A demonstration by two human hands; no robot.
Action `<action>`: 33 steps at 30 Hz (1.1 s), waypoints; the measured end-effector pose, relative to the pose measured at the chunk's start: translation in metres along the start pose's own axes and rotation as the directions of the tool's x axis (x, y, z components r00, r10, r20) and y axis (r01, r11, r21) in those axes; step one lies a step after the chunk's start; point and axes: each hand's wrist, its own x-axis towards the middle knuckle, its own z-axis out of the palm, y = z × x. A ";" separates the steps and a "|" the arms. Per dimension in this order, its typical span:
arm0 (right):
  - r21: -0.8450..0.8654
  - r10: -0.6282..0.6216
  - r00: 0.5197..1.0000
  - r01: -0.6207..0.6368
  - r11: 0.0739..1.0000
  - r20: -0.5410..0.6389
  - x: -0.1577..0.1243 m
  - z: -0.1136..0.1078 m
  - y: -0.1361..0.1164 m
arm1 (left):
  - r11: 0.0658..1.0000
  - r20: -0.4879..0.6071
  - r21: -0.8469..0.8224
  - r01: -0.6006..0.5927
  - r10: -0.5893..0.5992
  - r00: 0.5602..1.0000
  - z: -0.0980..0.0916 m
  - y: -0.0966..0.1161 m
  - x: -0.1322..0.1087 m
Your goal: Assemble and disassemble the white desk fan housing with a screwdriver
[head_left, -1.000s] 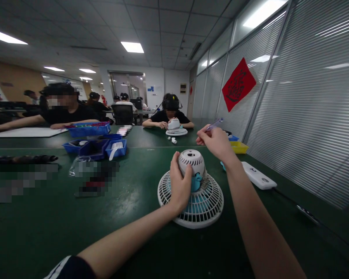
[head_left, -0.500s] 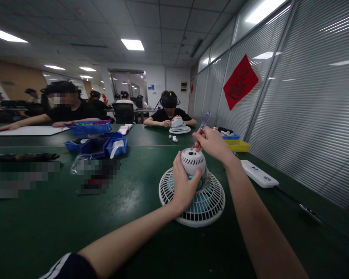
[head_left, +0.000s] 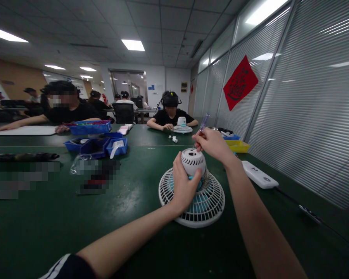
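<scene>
A white fan (head_left: pixel 212 207) lies face down on the green table, its round grille at the bottom and its motor housing (head_left: pixel 193 162) on top. Pale blue blades show through the grille bars. My left hand (head_left: pixel 184 182) is wrapped around the left and near side of the housing. In my right hand (head_left: pixel 211 141) is a screwdriver (head_left: pixel 204 121) with a clear purple handle, pinched and slightly tilted. Its shaft points down at the top of the housing, beside a dark opening; the tip is too small to make out.
Blue bins (head_left: pixel 94 147) with parts stand left of centre. A yellow tray (head_left: pixel 237 146) and a white power bank (head_left: pixel 259 174) with a cable lie to the right. Across the table a co-worker (head_left: pixel 171 112) sits behind another fan (head_left: pixel 182 127), near small white parts (head_left: pixel 174 139).
My hands and the fan stay almost where they were; the screwdriver's handle tilts very slightly differently. The co-worker opposite has taken one hand off the top of the other fan, which has shifted right.
</scene>
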 end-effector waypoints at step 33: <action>0.140 -0.016 0.999 0.021 0.990 -0.038 0.002 0.005 0.002 | 1.000 0.006 -0.015 -0.005 0.005 1.000 -0.001 -0.001 0.000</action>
